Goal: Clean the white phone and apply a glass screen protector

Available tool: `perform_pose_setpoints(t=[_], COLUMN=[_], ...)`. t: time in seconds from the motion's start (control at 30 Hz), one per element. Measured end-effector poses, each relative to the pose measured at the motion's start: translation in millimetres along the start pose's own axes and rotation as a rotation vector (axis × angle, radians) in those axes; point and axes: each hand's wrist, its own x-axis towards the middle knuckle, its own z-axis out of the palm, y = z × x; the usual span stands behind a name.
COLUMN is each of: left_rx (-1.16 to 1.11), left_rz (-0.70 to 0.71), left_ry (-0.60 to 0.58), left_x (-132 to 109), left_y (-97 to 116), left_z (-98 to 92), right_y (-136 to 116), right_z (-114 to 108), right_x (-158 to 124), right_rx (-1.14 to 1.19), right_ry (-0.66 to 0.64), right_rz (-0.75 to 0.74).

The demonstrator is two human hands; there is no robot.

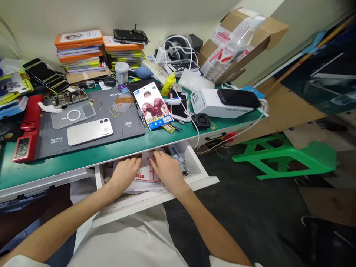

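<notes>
Both hands reach into a pulled-out white drawer [198, 165] below the desk edge. Between them lies a white packet with red print [147, 174]. My left hand [126, 171] is closed at the packet's left side, its fingertips partly hidden. At the right side my right hand [168, 170] has its fingers bent onto the same packet. Blue and clear packaged items [179, 157] fill the drawer's right end. Above on the desk, a white phone [89, 132] rests on a grey work mat [125, 128], beside a clear phone case [73, 115].
On the green desk [111, 150] stand a red tool holder [29, 126], a picture packet [153, 105], a yellow bottle [168, 84], and a white box [205, 104] under a black phone [238, 97]. A white cable hangs over the edge. A green stool [300, 157] is to the right.
</notes>
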Motion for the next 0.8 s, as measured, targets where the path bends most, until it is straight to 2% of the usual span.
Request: perform_pose_setpoints(t=[0.13, 0.43, 0.63, 0.8], left_rx=[0.047, 0.055, 0.023, -0.005], left_rz=[-0.011, 0.03, 0.098, 0.046], left_ry=[-0.018, 0.037, 0.092, 0.16], left_x=[14, 11, 13, 2], left_y=[13, 15, 22, 33], left_z=[2.9, 6.3, 11.8, 6.0], right_y=[10, 24, 31, 42], right_z=[9, 32, 36, 31], right_x=[-5, -15, -20, -15], right_rx=[0.05, 0.107, 0.115, 0.159], right_ry=[0.002, -0.012, -0.017, -0.07], right_rz=[-0.028, -0.072, -0.046, -0.025])
